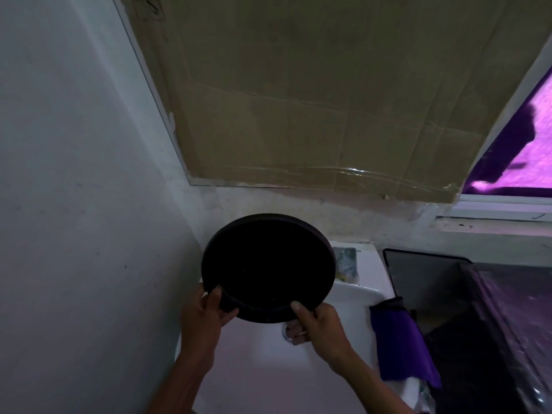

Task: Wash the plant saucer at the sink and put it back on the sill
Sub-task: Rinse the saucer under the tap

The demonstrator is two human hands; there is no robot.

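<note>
Plainly both hands are on the plant saucer (268, 267), which is held up and tilted toward the camera over the white sink (355, 297), its dark round face filling the space just above the wrists. The left hand (203, 318) grips the lower left rim, thumb curled over the edge and what looks like a dark pad or cloth pressed under it; whether that is a sponge I cannot tell. The right hand (316, 322) pinches the lower right rim, thumb on the inner face and fingers wrapped behind.

No running water shows, and the tap is hidden behind the saucer, so whether washing has begun or is nearly over is hard to judge. The saucer's surface is too dark to read as wet or dry. My guess is that this is mid-wash or an inspection of the face.

Off to the right of the right hand a purple cloth (400, 339) hangs over the sink's edge, likely useful for drying. Farther up and right lies the window sill (493, 218), well apart from the hands; carrying the saucer there is still to do.
</note>
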